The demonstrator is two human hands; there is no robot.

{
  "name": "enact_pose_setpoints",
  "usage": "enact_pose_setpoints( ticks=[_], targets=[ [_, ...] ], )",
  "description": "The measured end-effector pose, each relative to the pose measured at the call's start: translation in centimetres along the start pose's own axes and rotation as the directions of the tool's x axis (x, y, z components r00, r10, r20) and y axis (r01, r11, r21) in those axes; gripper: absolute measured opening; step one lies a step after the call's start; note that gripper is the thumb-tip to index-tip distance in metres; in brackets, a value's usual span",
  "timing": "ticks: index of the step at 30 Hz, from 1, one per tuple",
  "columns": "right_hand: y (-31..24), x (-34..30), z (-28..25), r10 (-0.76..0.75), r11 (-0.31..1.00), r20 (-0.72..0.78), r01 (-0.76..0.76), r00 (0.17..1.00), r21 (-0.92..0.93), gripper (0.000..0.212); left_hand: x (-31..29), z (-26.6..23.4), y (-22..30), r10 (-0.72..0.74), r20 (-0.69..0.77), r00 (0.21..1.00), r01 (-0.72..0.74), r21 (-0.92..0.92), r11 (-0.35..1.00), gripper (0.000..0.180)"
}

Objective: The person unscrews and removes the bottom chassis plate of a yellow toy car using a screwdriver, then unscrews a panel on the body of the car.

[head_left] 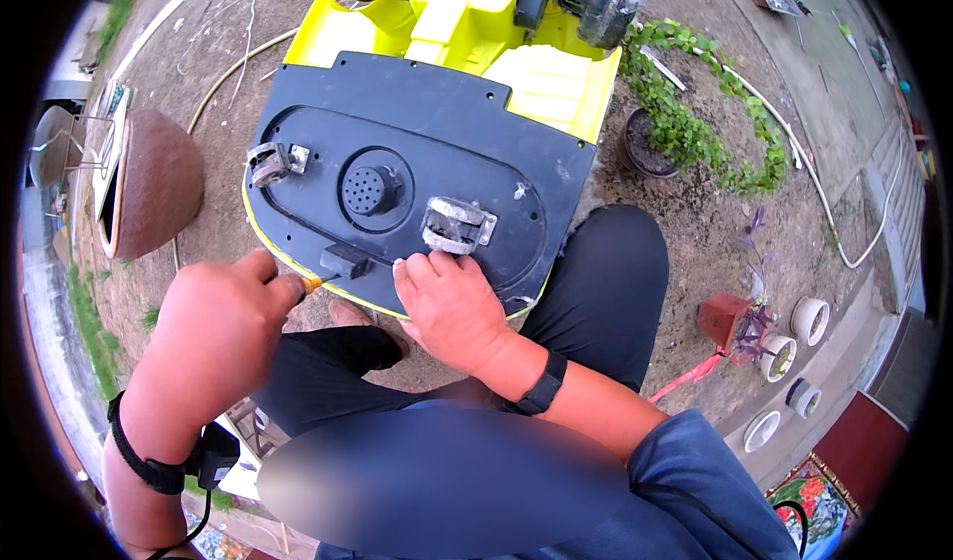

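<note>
An upturned ride-on toy car lies before me, its yellow body [551,88] under a black base plate [437,93]. My left hand [233,307] is closed around a screwdriver [314,284] with a yellow-orange handle. Its shaft points at a small black block [343,261] near the plate's front edge; whether the tip touches is unclear. Flat on the plate rests my right hand [452,307], holding nothing, with its fingertips just below the right caster wheel [457,226]. A second caster wheel [272,164] sits at the left, and a round perforated cap [369,191] lies between them.
Dirty black wheels [612,6] stick up at the far end. To the left stands a large brown pot [154,183]. On the right are a leafy potted plant [665,138], a hose [794,148], a red-brown pot [728,322] and several small white pots. My knees flank the plate's near edge.
</note>
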State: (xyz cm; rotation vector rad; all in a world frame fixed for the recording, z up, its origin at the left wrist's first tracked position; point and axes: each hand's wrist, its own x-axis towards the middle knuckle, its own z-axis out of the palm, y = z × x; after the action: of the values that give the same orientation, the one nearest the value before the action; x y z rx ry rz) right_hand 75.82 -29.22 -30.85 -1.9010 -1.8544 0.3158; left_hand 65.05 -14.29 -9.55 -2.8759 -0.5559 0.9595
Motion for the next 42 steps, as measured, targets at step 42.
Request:
enact_pose_setpoints(
  ticks=[42],
  targets=[
    [-6.7, -0.6, -0.8, -0.011, 1.000, 0.008, 0.011, 1.000, -0.005, 0.066, -7.3, 4.0, -2.6, -0.170, -0.145, 0.975, 0.117, -0.320, 0.940, 0.026]
  ],
)
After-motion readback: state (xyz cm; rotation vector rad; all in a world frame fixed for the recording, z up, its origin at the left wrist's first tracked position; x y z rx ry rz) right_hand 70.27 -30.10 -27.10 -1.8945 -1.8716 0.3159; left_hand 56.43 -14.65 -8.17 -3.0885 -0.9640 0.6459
